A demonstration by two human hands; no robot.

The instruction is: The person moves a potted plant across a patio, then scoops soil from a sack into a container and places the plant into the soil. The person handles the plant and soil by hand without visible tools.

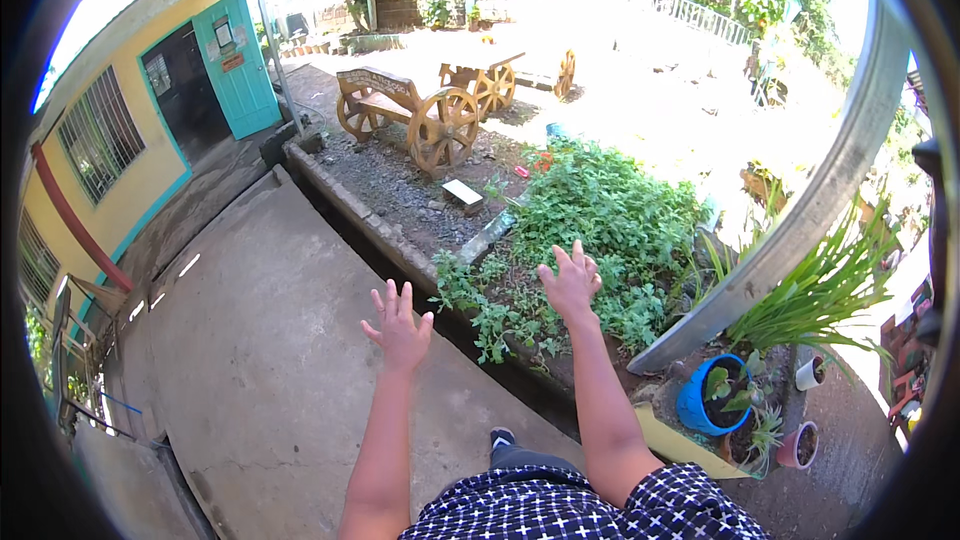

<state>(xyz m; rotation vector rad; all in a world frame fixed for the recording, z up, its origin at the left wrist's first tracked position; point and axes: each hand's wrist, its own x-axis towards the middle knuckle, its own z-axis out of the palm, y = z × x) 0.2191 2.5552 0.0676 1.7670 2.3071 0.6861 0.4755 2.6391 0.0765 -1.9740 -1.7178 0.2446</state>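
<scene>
Both my arms reach forward over the edge of a concrete walkway. My left hand [402, 330] is raised above the grey walkway [270, 340], fingers spread, with nothing in it. Farther right, my right hand [571, 285] hangs in front of a bed of leafy green plants [620, 210]; its fingers are apart and hold nothing. Some of its fingers overlap, partly hidden. Neither hand visibly touches the plants.
A dark drainage ditch [400, 280] runs between walkway and garden. A metal post [740, 290] curves up at the right, near a blue flower pot [703, 410]. Wooden wheel-sided benches [445, 130] stand beyond. At the left is a yellow building with an open teal door [237, 70].
</scene>
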